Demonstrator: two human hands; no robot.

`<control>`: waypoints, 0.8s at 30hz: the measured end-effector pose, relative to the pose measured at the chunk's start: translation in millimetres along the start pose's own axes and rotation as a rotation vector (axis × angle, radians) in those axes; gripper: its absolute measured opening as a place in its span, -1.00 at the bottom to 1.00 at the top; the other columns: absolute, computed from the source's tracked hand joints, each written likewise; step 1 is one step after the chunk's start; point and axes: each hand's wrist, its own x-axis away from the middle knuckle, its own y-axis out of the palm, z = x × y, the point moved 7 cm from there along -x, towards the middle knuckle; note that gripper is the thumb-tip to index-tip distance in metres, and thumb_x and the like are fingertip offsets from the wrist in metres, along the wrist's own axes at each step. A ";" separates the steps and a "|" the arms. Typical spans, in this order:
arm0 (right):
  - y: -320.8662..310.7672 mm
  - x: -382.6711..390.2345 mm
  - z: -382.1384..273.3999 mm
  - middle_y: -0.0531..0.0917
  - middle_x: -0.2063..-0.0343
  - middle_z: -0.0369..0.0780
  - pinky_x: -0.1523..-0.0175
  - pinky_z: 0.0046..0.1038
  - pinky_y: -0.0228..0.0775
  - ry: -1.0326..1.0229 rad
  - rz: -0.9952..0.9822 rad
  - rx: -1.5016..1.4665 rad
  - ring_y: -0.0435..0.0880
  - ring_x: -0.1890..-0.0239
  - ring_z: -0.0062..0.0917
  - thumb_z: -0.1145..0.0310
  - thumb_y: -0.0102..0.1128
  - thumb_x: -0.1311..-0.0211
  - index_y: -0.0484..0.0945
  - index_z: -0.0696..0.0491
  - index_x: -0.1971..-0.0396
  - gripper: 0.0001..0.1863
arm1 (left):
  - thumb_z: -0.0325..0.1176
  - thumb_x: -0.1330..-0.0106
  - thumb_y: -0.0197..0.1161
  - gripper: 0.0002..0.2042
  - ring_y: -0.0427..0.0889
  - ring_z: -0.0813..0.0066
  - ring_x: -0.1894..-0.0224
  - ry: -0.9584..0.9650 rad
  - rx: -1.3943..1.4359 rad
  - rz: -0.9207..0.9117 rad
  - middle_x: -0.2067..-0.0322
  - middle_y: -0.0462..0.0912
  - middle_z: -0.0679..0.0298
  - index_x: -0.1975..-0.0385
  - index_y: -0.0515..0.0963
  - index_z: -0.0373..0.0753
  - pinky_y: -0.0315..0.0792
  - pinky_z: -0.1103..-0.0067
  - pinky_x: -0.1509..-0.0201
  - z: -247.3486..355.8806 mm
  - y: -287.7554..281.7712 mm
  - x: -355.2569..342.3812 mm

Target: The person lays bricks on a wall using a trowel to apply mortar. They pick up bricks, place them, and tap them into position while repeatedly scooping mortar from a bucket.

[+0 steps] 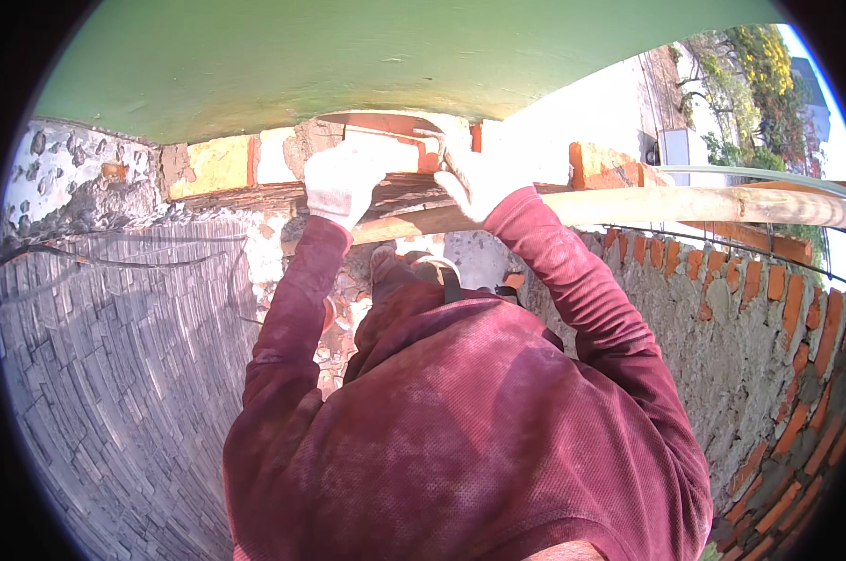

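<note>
My left hand (341, 182), in a white glove, rests at a row of bricks under the green surface. Its fingers look curled in, but glare hides what they hold. My right hand (487, 182), also gloved in white, is a short way to the right, thumb stretched away from the palm. Its other fingers are lost in the bright light. Between the hands lies a pale, sunlit brick (392, 150) with a reddish right end. Above it is a curved reddish-brown edge (381, 122) whose kind I cannot make out. Under both wrists runs a long wooden pole (647, 206).
A large green surface (301, 56) overhangs the bricks. Grey slatted cladding (124, 374) covers the left side. At right stands a brick wall with rough mortar (741, 346). A pale hose (759, 176) and a dark cable (778, 264) run near the pole.
</note>
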 end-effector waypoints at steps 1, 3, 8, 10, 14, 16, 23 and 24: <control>-6.4 1.4 -1.4 0.67 0.22 -0.01 0.07 -0.12 0.44 0.005 0.008 -0.040 0.64 0.23 -0.09 0.08 0.06 -0.43 0.39 0.13 -0.25 -0.45 | -0.30 0.00 0.42 -0.83 0.68 0.31 0.38 0.033 -0.004 0.033 0.35 0.73 0.34 0.36 0.76 -0.02 0.54 0.38 0.31 -2.8 -3.6 0.3; -19.8 10.5 -8.2 0.67 0.20 -0.03 0.01 -0.14 0.43 0.028 -0.007 -0.126 0.64 0.16 -0.10 0.10 0.09 -0.41 0.41 0.16 -0.23 -0.46 | -0.31 -0.01 0.41 -0.82 0.69 0.32 0.40 0.061 -0.008 0.053 0.38 0.74 0.35 0.35 0.76 -0.04 0.54 0.40 0.33 -3.9 0.1 1.9; -42.6 29.2 4.9 0.62 0.33 -0.01 0.05 -0.12 0.43 -0.072 0.408 -0.079 0.60 0.24 -0.09 0.09 0.10 -0.39 0.57 0.14 0.04 -0.59 | -0.30 -0.06 0.39 -0.81 0.71 0.35 0.41 -0.091 0.031 -0.020 0.41 0.75 0.34 0.30 0.77 -0.07 0.57 0.45 0.34 -7.4 13.0 7.1; -21.5 17.5 24.1 0.61 0.31 -0.03 0.05 -0.11 0.43 -0.063 0.167 0.042 0.60 0.23 -0.09 0.08 0.10 -0.38 0.59 0.10 0.08 -0.62 | -0.30 -0.08 0.39 -0.78 0.71 0.34 0.40 -0.050 0.011 0.012 0.35 0.77 0.32 0.26 0.76 -0.08 0.57 0.46 0.32 -8.1 17.5 10.4; -33.7 12.0 29.7 0.62 0.16 -0.05 -0.04 -0.07 0.35 -0.004 0.054 0.095 0.58 0.08 -0.10 0.10 0.12 -0.33 0.54 0.07 0.00 -0.60 | -0.34 -0.13 0.37 -0.80 0.73 0.34 0.33 -0.076 -0.062 -0.064 0.33 0.77 0.29 0.24 0.76 -0.10 0.58 0.47 0.26 -2.7 9.4 6.4; -39.3 19.6 37.4 0.63 0.16 -0.07 -0.04 -0.08 0.32 -0.011 0.171 -0.014 0.59 0.05 -0.12 0.11 0.13 -0.31 0.51 0.04 -0.03 -0.59 | -0.36 -0.14 0.36 -0.81 0.73 0.34 0.33 -0.045 -0.014 0.000 0.34 0.77 0.29 0.24 0.75 -0.12 0.59 0.46 0.26 -5.1 9.6 11.0; -31.9 9.3 44.4 0.66 0.19 -0.15 -0.02 -0.10 0.36 -0.008 0.097 -0.012 0.63 0.12 -0.19 0.02 0.14 -0.32 0.58 -0.04 0.02 -0.61 | -0.24 -0.17 0.32 -0.86 0.66 0.24 0.41 -0.153 0.001 -0.028 0.44 0.71 0.23 0.34 0.74 -0.08 0.51 0.34 0.32 -5.4 7.2 8.1; -34.3 10.8 42.8 0.66 0.20 -0.11 -0.03 -0.11 0.37 -0.001 0.124 -0.045 0.63 0.12 -0.15 0.03 0.12 -0.34 0.59 -0.01 0.02 -0.61 | -0.23 -0.18 0.32 -0.85 0.66 0.24 0.40 -0.151 -0.060 -0.060 0.44 0.70 0.22 0.35 0.73 -0.08 0.51 0.34 0.31 -5.6 6.9 9.7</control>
